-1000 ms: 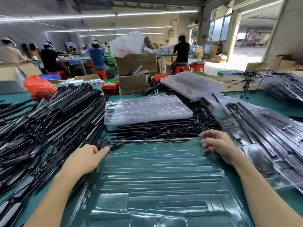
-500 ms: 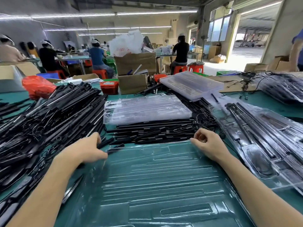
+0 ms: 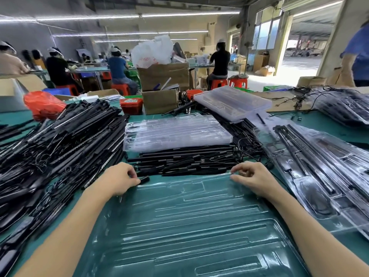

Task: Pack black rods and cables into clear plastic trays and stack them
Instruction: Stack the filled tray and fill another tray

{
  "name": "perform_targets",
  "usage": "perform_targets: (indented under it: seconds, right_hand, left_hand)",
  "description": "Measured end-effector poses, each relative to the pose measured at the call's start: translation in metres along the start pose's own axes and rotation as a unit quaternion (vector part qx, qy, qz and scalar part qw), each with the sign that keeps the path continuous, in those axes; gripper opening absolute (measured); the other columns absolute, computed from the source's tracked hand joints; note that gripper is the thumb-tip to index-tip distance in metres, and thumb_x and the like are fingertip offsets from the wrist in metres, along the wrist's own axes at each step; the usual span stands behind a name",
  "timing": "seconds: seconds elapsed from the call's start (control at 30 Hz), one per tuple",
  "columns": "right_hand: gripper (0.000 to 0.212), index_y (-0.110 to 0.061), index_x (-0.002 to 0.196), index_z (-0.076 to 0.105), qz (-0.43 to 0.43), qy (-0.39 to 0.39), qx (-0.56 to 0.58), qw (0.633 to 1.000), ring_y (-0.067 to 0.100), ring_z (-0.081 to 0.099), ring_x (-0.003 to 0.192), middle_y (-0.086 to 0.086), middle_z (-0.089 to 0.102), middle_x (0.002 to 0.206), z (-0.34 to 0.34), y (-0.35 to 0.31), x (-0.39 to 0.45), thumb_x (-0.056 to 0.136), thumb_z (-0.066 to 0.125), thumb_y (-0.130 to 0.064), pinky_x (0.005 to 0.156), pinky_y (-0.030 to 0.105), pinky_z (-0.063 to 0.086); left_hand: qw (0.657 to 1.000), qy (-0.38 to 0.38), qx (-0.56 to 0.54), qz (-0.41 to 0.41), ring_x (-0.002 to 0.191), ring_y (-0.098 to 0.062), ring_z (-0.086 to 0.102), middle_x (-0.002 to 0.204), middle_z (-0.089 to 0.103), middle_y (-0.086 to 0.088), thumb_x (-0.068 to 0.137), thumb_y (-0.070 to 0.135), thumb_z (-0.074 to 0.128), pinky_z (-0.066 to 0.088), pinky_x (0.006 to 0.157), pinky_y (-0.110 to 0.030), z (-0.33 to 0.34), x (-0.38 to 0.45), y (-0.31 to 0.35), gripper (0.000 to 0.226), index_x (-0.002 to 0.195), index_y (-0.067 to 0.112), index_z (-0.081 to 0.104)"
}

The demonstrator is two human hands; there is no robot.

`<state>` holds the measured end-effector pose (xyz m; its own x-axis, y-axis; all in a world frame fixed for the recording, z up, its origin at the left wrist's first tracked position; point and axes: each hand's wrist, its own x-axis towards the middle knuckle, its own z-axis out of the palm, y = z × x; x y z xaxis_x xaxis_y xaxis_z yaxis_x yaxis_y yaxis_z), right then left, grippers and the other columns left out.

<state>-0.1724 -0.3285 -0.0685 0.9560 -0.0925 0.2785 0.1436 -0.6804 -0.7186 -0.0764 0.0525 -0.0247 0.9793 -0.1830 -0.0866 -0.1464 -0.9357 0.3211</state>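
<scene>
An empty clear plastic tray with moulded grooves lies on the green table right in front of me. My left hand is at the tray's far left edge, with its curled fingers pinching the end of a short black rod. At the far right edge, my right hand pinches the tray's rim with curled fingers. Just beyond both hands lies a low pile of black rods and cables. A stack of empty clear trays rests on the back of that pile.
A big heap of black rods fills the left side. Packed trays lie overlapped on the right, with more at the far right. Behind stand another clear tray stack, cardboard boxes, a red bag and seated workers.
Both hands have moved inward from the tray's far corners along its far edge. The left hand now pinches a black rod end. The tray sits closer to me.
</scene>
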Motion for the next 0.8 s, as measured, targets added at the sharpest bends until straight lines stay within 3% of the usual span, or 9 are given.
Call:
perform_targets:
  seconds: [0.13,0.2,0.3,0.4,0.5,0.57,0.63,0.8]
  right_hand:
    - [0.008,-0.019,0.086,0.078,-0.001,0.02,0.013,1.0,0.008,0.056,0.067,0.001,0.066,0.079,-0.001,-0.001,-0.001,0.082,0.08,-0.013,0.066,0.017,0.044]
    - [0.008,-0.015,0.087,0.078,-0.002,0.019,-0.005,1.0,0.011,0.059,0.077,0.002,0.065,0.085,-0.001,0.0,0.0,0.082,0.079,-0.009,0.073,0.023,0.044]
    - [0.008,-0.014,0.089,0.079,-0.004,-0.014,-0.042,0.999,0.015,0.058,0.084,0.003,0.065,0.089,0.001,0.001,0.001,0.082,0.078,-0.01,0.076,0.021,0.042]
    - [0.014,-0.019,0.084,0.078,-0.005,-0.005,-0.035,0.999,0.01,0.062,0.086,0.001,0.066,0.09,0.0,0.001,0.001,0.08,0.077,-0.006,0.074,0.011,0.042]
    - [0.017,-0.022,0.082,0.077,0.003,-0.003,-0.029,1.0,0.011,0.064,0.085,0.0,0.066,0.089,0.001,0.001,0.001,0.08,0.076,-0.005,0.073,0.015,0.043]
    - [0.016,-0.021,0.081,0.077,0.009,0.006,-0.028,1.0,0.011,0.064,0.084,0.002,0.066,0.089,0.001,0.0,0.001,0.079,0.076,-0.005,0.072,0.012,0.043]
    - [0.015,-0.02,0.08,0.077,0.014,0.012,-0.029,0.999,0.012,0.064,0.082,0.002,0.066,0.089,0.001,0.0,0.001,0.079,0.075,-0.005,0.069,0.008,0.043]
    - [0.013,-0.016,0.081,0.077,0.023,0.019,-0.033,0.999,0.016,0.065,0.081,0.003,0.066,0.089,0.002,-0.002,0.0,0.079,0.074,-0.004,0.068,0.01,0.046]
  left_hand:
    - [0.99,0.074,0.117,0.025,0.094,-0.02,0.059,0.103,0.063,0.001,0.097,0.019,0.06,0.052,0.083,-0.035,-0.001,0.004,0.004,0.012,0.086,0.024,0.058]
    - [0.977,0.126,0.168,0.027,0.099,-0.022,0.055,0.106,0.056,0.0,0.096,0.016,0.054,0.049,0.08,-0.036,0.006,0.003,0.008,0.007,0.098,0.022,0.056]
    - [0.955,0.19,0.217,0.072,0.107,-0.025,0.052,0.114,0.057,-0.003,0.092,0.014,0.049,0.048,0.082,-0.036,0.016,0.011,0.014,0.026,0.117,0.019,0.054]
    - [0.975,0.129,0.134,0.125,0.126,-0.026,0.048,0.139,0.052,-0.005,0.096,0.014,0.044,0.046,0.101,-0.043,0.015,0.028,0.018,0.043,0.14,0.017,0.047]
    - [0.989,0.004,0.128,0.068,0.14,-0.03,0.038,0.156,0.037,-0.006,0.104,0.025,0.037,0.038,0.11,-0.049,0.015,0.042,0.018,0.052,0.154,0.016,0.026]
    - [0.987,-0.008,0.156,0.037,0.14,-0.032,0.034,0.156,0.033,-0.007,0.107,0.033,0.031,0.035,0.11,-0.052,0.019,0.047,0.016,0.05,0.154,0.018,0.025]
    - [0.983,0.025,0.18,0.024,0.137,-0.032,0.029,0.149,0.033,-0.01,0.107,0.036,0.031,0.032,0.109,-0.053,0.022,0.048,0.016,0.044,0.149,0.021,0.032]
    - [0.987,0.088,0.131,0.036,0.123,-0.029,0.035,0.126,0.042,-0.007,0.104,0.037,0.048,0.037,0.103,-0.046,0.022,0.043,0.015,0.023,0.122,0.024,0.05]
